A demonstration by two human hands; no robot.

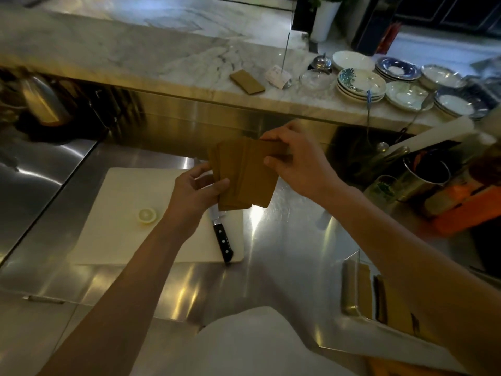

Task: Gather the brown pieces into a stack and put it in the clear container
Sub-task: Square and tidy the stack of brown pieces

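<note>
One fanned stack of brown pieces (244,175) is gripped above the worktop (284,240) by two hands: left hand (198,191) below, right hand (295,164) above. One clear container (355,289) sits lower right.

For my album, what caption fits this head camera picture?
Left hand and right hand square a fanned stack of brown pieces above the steel counter.

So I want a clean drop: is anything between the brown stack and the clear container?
Nothing visible: the brown stack is held above bare steel counter, and the clear container sits lower right, partly hidden by the right forearm.
</note>
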